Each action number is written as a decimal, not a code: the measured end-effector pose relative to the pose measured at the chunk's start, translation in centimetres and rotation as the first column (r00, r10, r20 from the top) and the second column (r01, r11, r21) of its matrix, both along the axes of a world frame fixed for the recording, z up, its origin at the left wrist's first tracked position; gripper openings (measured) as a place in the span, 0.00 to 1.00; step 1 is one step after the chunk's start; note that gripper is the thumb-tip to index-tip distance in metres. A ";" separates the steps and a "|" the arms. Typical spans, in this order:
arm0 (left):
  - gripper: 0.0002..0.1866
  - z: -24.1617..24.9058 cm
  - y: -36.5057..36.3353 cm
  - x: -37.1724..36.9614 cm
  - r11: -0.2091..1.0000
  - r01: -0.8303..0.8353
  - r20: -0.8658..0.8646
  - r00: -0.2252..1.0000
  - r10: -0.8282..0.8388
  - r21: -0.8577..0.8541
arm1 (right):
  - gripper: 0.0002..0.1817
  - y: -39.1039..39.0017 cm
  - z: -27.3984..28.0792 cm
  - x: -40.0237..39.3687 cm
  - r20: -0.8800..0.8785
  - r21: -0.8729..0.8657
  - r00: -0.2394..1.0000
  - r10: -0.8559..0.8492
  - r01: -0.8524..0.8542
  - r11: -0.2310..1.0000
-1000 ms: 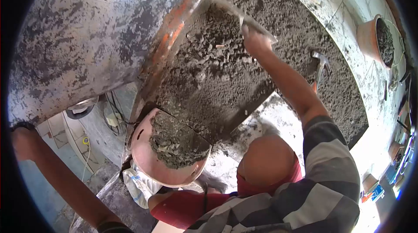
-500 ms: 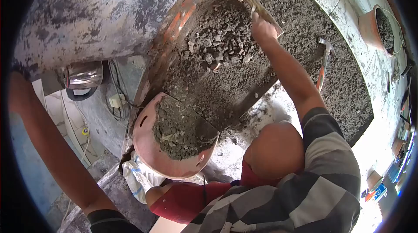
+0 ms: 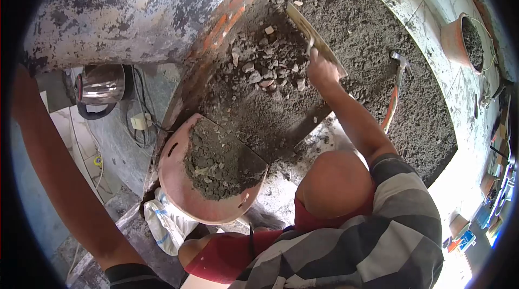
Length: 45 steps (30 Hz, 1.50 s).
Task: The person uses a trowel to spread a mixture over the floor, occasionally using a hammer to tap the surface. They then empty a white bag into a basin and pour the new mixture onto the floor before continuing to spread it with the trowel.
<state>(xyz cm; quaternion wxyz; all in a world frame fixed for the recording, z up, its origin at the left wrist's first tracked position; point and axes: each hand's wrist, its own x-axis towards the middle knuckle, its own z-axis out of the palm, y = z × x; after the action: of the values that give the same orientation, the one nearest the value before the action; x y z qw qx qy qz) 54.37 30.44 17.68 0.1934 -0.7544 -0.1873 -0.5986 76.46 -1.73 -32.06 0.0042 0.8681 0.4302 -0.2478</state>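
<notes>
My right hand (image 3: 323,71) is wrapped round the handle of a plastering trowel (image 3: 315,38). The trowel's long flat blade is set on edge against grey, crumbly mortar (image 3: 362,16). Just left of the blade lies a heap of loose stones and rubble (image 3: 265,65). At the far left edge, my left hand (image 3: 24,86) is up by the paint-worn wall (image 3: 124,13); its fingers are lost in shadow. Below the mortar bed sits a pinkish tub (image 3: 211,214), partly filled with wet mortar (image 3: 219,154).
A claw hammer (image 3: 398,81) lies on the mortar to the right. A bucket (image 3: 454,45) stands on the pale ledge. Left of the bed are a metal kettle (image 3: 102,86), a coiled cable (image 3: 141,121) and a white sack (image 3: 165,227). Tools clutter the far right.
My right hand has drawn the trowel back toward me across the mortar. Some stones beside the blade have shifted. The whole view has moved slightly.
</notes>
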 end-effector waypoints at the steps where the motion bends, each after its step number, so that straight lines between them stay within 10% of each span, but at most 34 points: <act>1: 0.46 -0.1 0.3 -0.3 0.999 -0.003 -0.010 1.000 0.003 0.034 | 0.12 -0.3 0.2 0.3 0.062 0.002 0.998 -0.028 0.027 1.000; 9: 0.47 0.2 1.1 -0.6 0.999 -0.045 0.013 0.999 0.045 0.030 | 0.11 -2.9 0.9 -6.1 -0.218 0.059 0.883 0.416 -0.414 0.908; 14: 0.49 0.1 0.2 -0.6 0.979 -0.165 0.074 0.982 0.174 -0.123 | 0.16 3.8 1.1 -0.5 0.108 0.127 0.972 0.207 -0.220 0.967; 18: 0.51 -0.1 0.3 -0.3 0.999 0.024 -0.005 1.000 -0.024 0.025 | 0.23 1.4 2.0 -4.1 -0.357 0.030 0.857 0.373 -0.388 0.921; 22: 0.50 0.4 1.8 -0.7 0.998 0.046 0.011 0.999 -0.047 0.044 | 0.22 1.6 3.5 -4.9 -0.387 -0.039 0.863 0.324 -0.367 0.929; 24: 0.49 -0.4 1.5 -0.1 0.998 0.054 0.010 0.998 -0.054 0.020 | 0.15 3.5 1.0 -3.2 -0.356 -0.033 0.930 0.089 -0.107 0.994; 26: 0.48 -0.5 1.2 0.3 0.998 0.065 0.019 0.998 -0.066 0.012 | 0.14 3.6 1.1 -3.3 0.002 0.017 0.966 0.258 -0.258 0.966; 32: 0.46 -0.2 0.9 0.9 0.996 0.090 0.015 0.996 -0.089 -0.010 | 0.13 -0.2 2.4 -8.0 -0.283 0.061 0.829 0.483 -0.487 0.872; 33: 0.45 -0.4 0.8 0.9 0.996 0.092 0.011 0.996 -0.092 -0.013 | 0.13 -1.2 1.2 -7.5 -0.449 0.244 0.832 0.326 -0.236 0.941; 36: 0.44 -1.0 1.0 1.1 0.995 0.093 0.012 0.996 -0.092 -0.036 | 0.13 -0.2 0.5 -1.3 0.226 0.063 0.968 0.109 -0.126 0.990; 40: 0.43 -1.1 1.4 0.8 0.994 0.103 0.021 0.995 -0.102 -0.037 | 0.11 -0.9 -0.2 8.1 0.213 0.263 0.887 -0.409 0.351 0.899; 45: 0.41 -0.8 1.7 0.7 0.992 0.123 0.018 0.992 -0.122 -0.036 | 0.11 -0.3 0.4 0.1 0.175 -0.014 0.984 -0.040 0.043 0.999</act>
<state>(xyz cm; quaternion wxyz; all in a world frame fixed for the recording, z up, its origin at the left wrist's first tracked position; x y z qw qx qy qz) 55.07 32.17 16.93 0.1405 -0.7631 -0.1533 -0.6118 76.60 -2.02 -31.68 0.0443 0.8952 0.4078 -0.1743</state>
